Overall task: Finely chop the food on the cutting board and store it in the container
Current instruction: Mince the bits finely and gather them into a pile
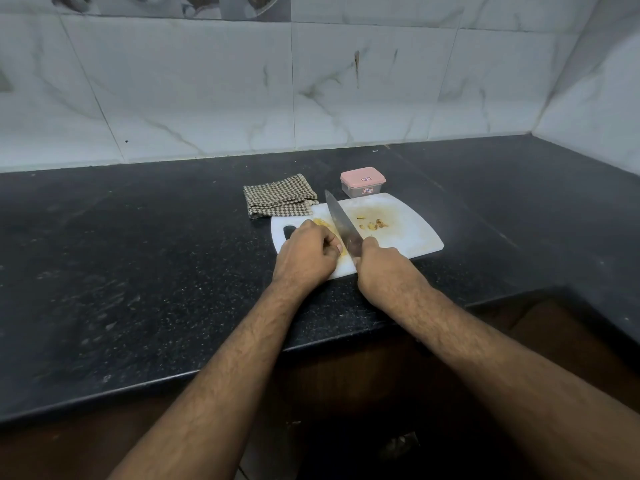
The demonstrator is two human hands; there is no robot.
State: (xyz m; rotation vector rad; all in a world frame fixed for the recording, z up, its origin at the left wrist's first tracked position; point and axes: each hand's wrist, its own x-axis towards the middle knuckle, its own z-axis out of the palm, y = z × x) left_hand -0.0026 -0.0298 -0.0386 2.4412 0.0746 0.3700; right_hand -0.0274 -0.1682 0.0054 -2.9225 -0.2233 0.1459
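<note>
Head view: your right hand (377,263) grips the knife (341,223); your left hand (308,252), fingers curled, pins yellow food (323,223) beside the blade.

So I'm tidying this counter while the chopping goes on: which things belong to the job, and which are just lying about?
In use:
cutting board
knife, held by right hand
yellowish food under left hand, plus cut bits
pink-lidded container, lid on

Lying about:
checked cloth

Dim, even indoor light, brightest on the far wall tiles (311,91). The dark counter (138,271) shows soft sheen. Wide-angle bending curves the edges; near corners fall into shadow.
</note>
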